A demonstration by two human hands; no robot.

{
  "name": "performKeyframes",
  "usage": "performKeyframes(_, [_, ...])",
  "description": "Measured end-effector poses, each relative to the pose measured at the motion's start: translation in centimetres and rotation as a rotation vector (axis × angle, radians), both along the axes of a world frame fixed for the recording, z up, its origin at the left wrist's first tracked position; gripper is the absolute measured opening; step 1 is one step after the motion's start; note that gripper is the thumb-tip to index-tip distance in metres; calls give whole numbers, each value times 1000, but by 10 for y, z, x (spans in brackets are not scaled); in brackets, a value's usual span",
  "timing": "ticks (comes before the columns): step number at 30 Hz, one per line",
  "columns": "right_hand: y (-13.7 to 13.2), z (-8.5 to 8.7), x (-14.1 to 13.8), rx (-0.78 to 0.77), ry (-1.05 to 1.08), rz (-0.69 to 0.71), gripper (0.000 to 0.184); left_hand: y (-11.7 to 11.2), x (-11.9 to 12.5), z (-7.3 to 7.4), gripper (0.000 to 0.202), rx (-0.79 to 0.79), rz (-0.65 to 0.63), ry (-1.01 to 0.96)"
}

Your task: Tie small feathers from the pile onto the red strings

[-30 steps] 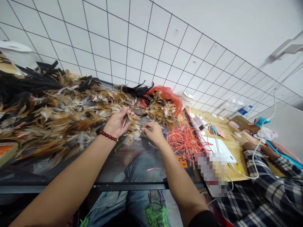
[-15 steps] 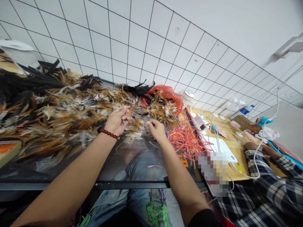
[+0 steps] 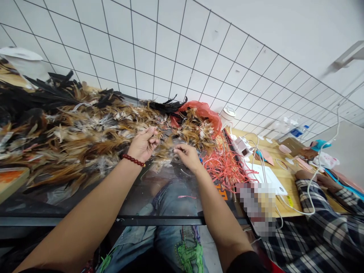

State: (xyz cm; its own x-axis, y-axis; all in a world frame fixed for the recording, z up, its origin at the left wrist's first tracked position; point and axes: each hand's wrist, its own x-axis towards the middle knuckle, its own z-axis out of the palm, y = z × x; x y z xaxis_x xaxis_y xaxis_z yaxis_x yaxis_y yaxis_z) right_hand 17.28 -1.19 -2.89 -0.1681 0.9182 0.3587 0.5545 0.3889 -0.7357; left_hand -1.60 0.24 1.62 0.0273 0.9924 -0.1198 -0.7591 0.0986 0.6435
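My left hand (image 3: 145,145), with a red bead bracelet (image 3: 133,160) at the wrist, is closed in a pinch above the table. Thin brown feather tips (image 3: 159,133) show at its fingertips. Facing it, my right hand (image 3: 188,156) has thumb and forefinger pressed together. Its fingertips meet the fluffy edge of a small tuft of brown and grey feathers (image 3: 165,151) lying between both hands. Whatever the right fingertips pinch is too small to make out. A broad heap of brown feathers (image 3: 82,144) spreads to the left, and a smaller feather pile (image 3: 196,131) lies beyond my right hand.
Black feathers (image 3: 31,96) lie at the far left, near an open box (image 3: 14,182). A red plastic bag (image 3: 203,112) and tangled red strings (image 3: 224,167) are on the right. Past them are a white power strip (image 3: 241,146), cables and a co-worker's plaid sleeve (image 3: 309,197).
My right hand has shifted slightly left, closer to the feather tuft. The left hand keeps its pinch at nearly the same spot. The view has turned a little.
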Motion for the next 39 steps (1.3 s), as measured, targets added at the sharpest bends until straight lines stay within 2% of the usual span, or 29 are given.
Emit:
performKeyframes(2, [2,-2,3,35,-11,31,25,0,1,-1,10,-3,-2,2])
performKeyframes(5, [5,-3,8,120,-33,-144,37,0,2,-2,9,1,-7,7])
performKeyframes(7, [5,-3,10,115,-60,-209,31,-1,3,-3,8,6,-13,14])
performKeyframes(10, [5,-3,11,39,-143,-136,16,-1,2,-2,8,14,-4,14])
performKeyframes(13, [2,-5,8,-2,-269,-83,12,-1,1,0,10,38,11,-13])
performKeyframes(16, [-1,-4,4,13,-327,-103,12,-2,2,3,12,83,48,24])
performKeyframes(18, [-3,1,4,47,-329,-127,15,-5,6,4,11,140,119,165])
performKeyframes(21, [-8,12,5,160,-400,-129,23,-10,14,2,7,267,224,504])
performKeyframes(23, [-12,18,6,256,-500,-99,26,-13,18,0,4,360,220,700])
performKeyframes(26, [-17,24,7,362,-596,-58,27,-17,23,-4,5,435,264,837])
performKeyframes(27, [-19,25,6,383,-601,-52,26,-18,23,-4,3,429,227,880])
performKeyframes(31, [-22,27,-1,387,-480,-64,20,-18,24,-7,8,407,45,1004])
performKeyframes(39, [-21,29,-11,319,-27,-72,18,-8,18,-14,22,313,-41,863])
